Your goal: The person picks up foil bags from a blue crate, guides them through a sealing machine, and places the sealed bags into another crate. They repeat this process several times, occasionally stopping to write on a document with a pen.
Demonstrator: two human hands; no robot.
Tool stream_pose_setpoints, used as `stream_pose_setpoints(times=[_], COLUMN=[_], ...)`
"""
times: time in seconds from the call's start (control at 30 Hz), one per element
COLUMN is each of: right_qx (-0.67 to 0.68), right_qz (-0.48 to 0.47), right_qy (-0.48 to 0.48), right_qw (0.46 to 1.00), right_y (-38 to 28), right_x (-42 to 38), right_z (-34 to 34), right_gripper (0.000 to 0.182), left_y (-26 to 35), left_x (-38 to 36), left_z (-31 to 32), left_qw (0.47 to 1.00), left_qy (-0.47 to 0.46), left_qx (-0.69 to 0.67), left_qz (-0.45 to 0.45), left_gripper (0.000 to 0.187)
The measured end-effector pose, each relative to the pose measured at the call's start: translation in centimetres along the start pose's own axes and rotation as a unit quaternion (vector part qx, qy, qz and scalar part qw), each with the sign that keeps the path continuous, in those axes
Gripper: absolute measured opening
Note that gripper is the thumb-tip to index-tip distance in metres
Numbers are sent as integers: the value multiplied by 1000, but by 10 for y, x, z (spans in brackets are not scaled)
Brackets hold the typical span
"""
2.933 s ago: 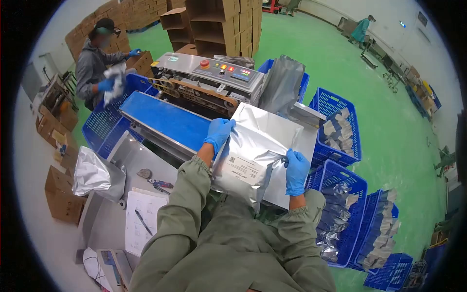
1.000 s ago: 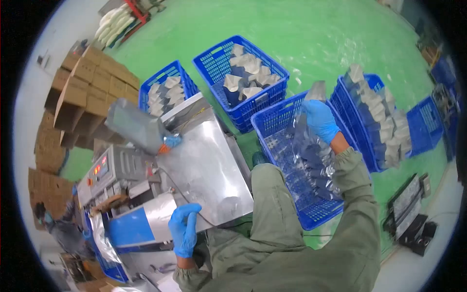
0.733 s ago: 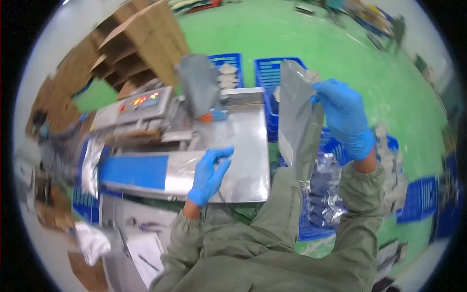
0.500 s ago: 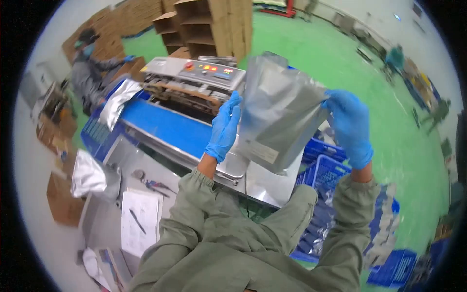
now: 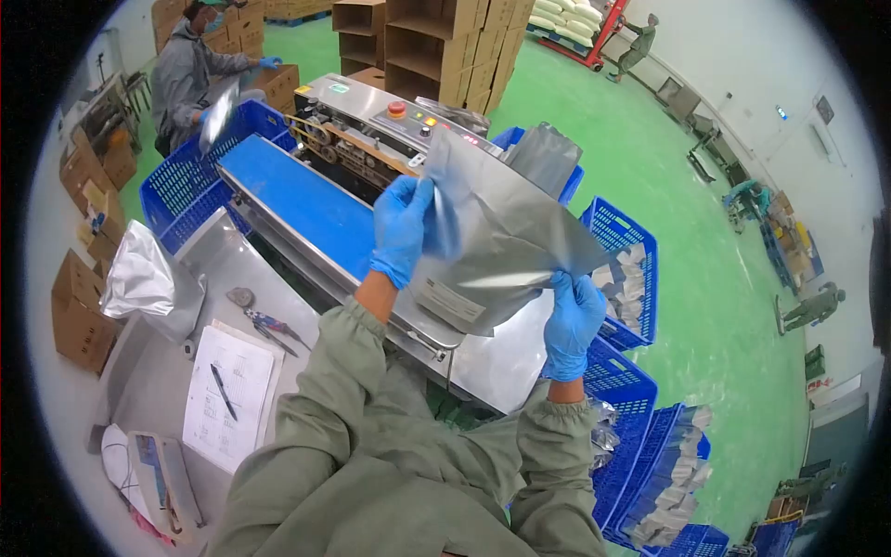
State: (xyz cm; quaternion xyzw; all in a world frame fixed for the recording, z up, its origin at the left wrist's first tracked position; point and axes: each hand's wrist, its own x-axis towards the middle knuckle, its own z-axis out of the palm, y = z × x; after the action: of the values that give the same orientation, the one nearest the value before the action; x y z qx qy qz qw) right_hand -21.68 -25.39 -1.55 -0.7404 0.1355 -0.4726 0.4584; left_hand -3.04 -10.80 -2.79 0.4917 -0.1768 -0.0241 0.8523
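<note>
A silver foil bag (image 5: 506,232) with a small white label near its lower edge is stretched between my two blue-gloved hands. My left hand (image 5: 401,227) pinches its left side. At the lower right corner, my right hand (image 5: 573,325) grips the bag between thumb and fingers. Behind the bag is a sealing machine (image 5: 371,116) with a red button and lit panel, partly hidden by it. The machine's blue conveyor belt (image 5: 297,218) runs off to the left of my left hand.
On the metal table (image 5: 278,306) lie papers (image 5: 227,399) with a pen, pliers (image 5: 269,323) and another foil bag (image 5: 153,283). Blue crates (image 5: 640,241) holding silver bags stand at right. A co-worker (image 5: 190,79) holds a foil bag beside a blue crate at far left.
My left hand has closed on the bag's left side. My right hand has moved down and left to its lower corner, and the bag is now spread wide. The co-worker has lifted a foil bag.
</note>
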Motion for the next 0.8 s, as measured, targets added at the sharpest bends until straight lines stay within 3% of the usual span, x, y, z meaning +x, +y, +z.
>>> stream_pose_setpoints(times=[0.07, 0.3, 0.37, 0.43, 0.47, 0.6, 0.8], right_qx=[-4, 90, 103, 108, 99, 89, 90], right_qz=[29, 163, 239, 255, 273, 311, 339], right_qy=[-2, 39, 47, 42, 43, 32, 4], right_qw=[1000, 982, 964, 960, 956, 946, 936], right_y=[3, 46, 56, 59, 65, 76, 99], right_x=[-1, 5, 4, -1, -6, -30, -48], right_z=[0, -3, -6, -9, -9, 2, 35], right_gripper=[14, 29, 29, 28, 28, 30, 31], left_y=[-1, -43, -57, -59, -58, -70, -89], left_x=[13, 46, 48, 38, 33, 29, 47], left_z=[-1, 11, 6, 1, -4, -29, -75], left_qw=[999, 977, 970, 940, 933, 882, 857], left_qy=[11, -62, -60, -82, -92, -105, -133], left_qx=[24, 194, 229, 314, 342, 450, 487], left_qz=[-46, -63, -50, -101, -67, -89, -108], left_gripper=[17, 24, 26, 28, 29, 30, 29])
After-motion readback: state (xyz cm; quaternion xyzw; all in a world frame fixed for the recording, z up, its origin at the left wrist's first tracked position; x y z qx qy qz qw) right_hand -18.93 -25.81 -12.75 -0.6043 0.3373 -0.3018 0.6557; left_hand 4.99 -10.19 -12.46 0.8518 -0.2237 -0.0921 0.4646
